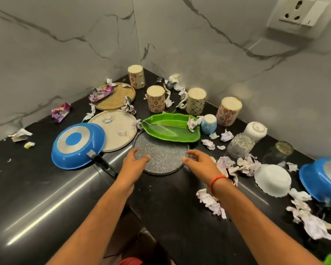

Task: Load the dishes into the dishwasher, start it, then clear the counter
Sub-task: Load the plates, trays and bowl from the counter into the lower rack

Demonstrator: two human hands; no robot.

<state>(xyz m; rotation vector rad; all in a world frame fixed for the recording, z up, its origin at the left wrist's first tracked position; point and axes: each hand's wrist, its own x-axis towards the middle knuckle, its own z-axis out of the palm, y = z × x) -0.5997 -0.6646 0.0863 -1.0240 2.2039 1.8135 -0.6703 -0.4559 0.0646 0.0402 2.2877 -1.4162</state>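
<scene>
Round grey speckled plate, flat on the black counter at the inner corner, directly ahead of me. Looks rigid, thin and shallow-rimmed; I judge it light, probably melamine or glazed ware, with a slick surface. Its far edge is under the green leaf-shaped dish, so lifting straight up would tip that dish. Best plan: take it by opposite rims, left and right, and slide it toward me before lifting.

My left hand is over the plate's left rim, fingers loosely spread, holding nothing; whether the fingertips touch the plate I cannot tell. My right hand is at the right rim, fingers open and reaching, also holding nothing.

Working outward: cream round plate just left, carrying paper scraps, its near-left edge under the upturned blue frying pan. Woven straw mat behind that, with a crumpled purple wrapper on it. Four inverted patterned mugs along the back wall; a small blue cup beside the green dish. To the right, an upturned clear glass, an inverted white bowl, and a second blue pan. Crumpled paper lies all about; it goes last.
</scene>
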